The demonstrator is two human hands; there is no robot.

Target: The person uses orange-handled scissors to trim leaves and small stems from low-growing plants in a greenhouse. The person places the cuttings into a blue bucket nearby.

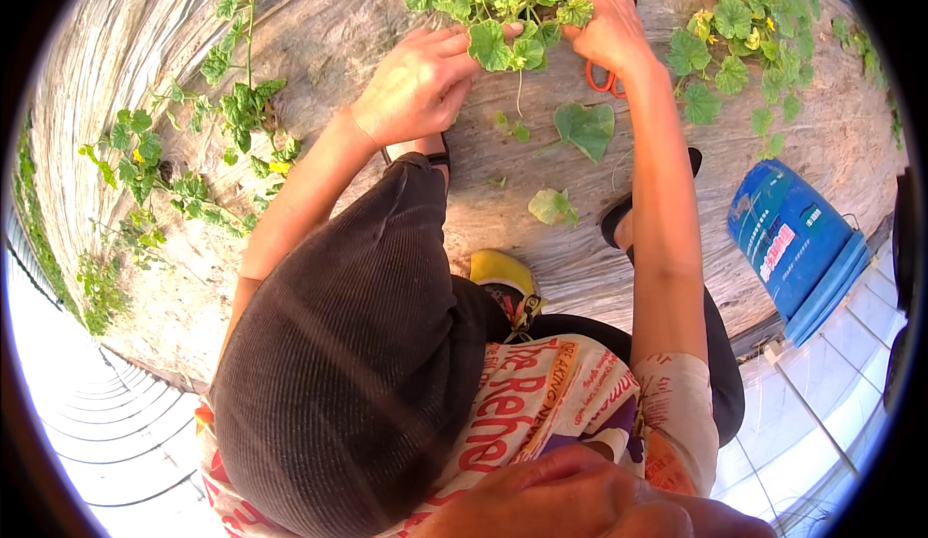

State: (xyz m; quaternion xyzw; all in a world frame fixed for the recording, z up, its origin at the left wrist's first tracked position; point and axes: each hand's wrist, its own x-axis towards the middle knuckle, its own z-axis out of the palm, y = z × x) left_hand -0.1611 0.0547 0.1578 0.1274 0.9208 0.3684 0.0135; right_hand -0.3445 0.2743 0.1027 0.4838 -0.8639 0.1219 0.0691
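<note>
A leafy cucurbit vine spreads at the top of the view. My left hand reaches into it from the left, one fingertip showing among the leaves; the leaves partly hide its grip. On the right side of the vine is my right hand, its fingertips hidden in the foliage. Scissors with orange-red handles show beside and behind my right wrist, a dark tip beyond the hand. Whether that hand holds them cannot be made out. Below the vine, a loose-looking green leaf and a paler leaf lie on the ground film.
Wrinkled plastic film covers the soil. More vines with yellow flowers grow at left and right. A blue plastic bucket bearing writing stands at right. My dark-clad knee and a yellow padded object are below.
</note>
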